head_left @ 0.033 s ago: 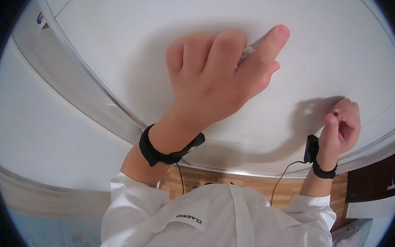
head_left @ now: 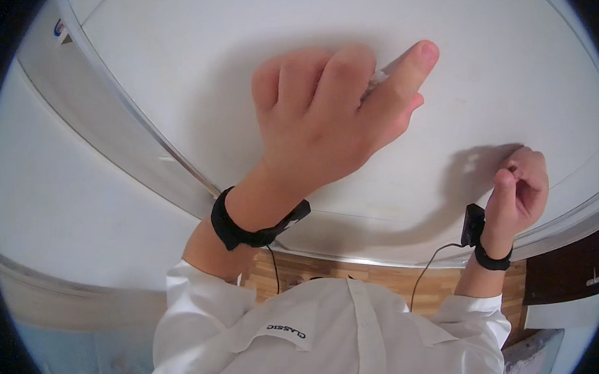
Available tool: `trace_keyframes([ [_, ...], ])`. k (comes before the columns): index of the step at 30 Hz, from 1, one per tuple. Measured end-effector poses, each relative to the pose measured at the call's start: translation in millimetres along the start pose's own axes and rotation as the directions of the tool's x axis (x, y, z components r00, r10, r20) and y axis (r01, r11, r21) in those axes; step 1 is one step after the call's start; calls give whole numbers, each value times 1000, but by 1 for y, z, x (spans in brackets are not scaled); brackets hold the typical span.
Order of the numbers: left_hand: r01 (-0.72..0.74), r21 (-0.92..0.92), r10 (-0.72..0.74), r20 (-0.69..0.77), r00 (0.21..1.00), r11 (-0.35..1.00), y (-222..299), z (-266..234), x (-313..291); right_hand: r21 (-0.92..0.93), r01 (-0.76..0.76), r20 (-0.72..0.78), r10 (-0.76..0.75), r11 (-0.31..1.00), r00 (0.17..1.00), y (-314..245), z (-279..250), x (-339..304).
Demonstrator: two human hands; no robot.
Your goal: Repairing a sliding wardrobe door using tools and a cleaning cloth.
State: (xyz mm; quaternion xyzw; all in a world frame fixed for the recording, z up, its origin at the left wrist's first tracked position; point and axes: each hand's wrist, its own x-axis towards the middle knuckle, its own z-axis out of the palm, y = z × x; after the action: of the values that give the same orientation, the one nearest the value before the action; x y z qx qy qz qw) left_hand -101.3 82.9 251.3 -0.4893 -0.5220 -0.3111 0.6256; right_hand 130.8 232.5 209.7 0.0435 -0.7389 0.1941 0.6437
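My left hand (head_left: 329, 113) is raised over the large white surface (head_left: 187, 29), its back toward the camera. The index finger stretches out to the upper right, and the other fingers curl in. A bit of a crumpled, whitish thing (head_left: 374, 84) shows between the index finger and the curled fingers; the rest of it is hidden by the hand. Lower down on the right, my right hand (head_left: 518, 191) is closed, with the thumb bent against the curled fingers. Whether it holds anything small cannot be made out. Each wrist wears a black strap with a small black device.
A shiny metal edge (head_left: 122, 95) runs along the left side of the white surface. Thin cables (head_left: 431, 261) hang from both wrist devices. Below lies a wooden floor (head_left: 405, 280). At the lower right stands a dark brown panel (head_left: 568, 270).
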Motion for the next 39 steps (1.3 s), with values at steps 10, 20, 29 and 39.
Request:
trace_keyframes([
  [10,13,-54,-29,-296,955,998,-17,3,5,-146,-106,160,130,984,979,-76,41,68],
  [20,25,-308,-123,-304,945,951,-3,3,-8,-304,-107,-16,108,947,994,-92,89,81],
  [29,-73,-360,-82,-397,914,930,-24,-17,-34,-503,28,-180,-136,864,974,-98,142,41],
  [39,6,-393,-199,-453,869,919,0,-20,-56,-580,-61,-286,-133,812,949,-100,146,6],
])
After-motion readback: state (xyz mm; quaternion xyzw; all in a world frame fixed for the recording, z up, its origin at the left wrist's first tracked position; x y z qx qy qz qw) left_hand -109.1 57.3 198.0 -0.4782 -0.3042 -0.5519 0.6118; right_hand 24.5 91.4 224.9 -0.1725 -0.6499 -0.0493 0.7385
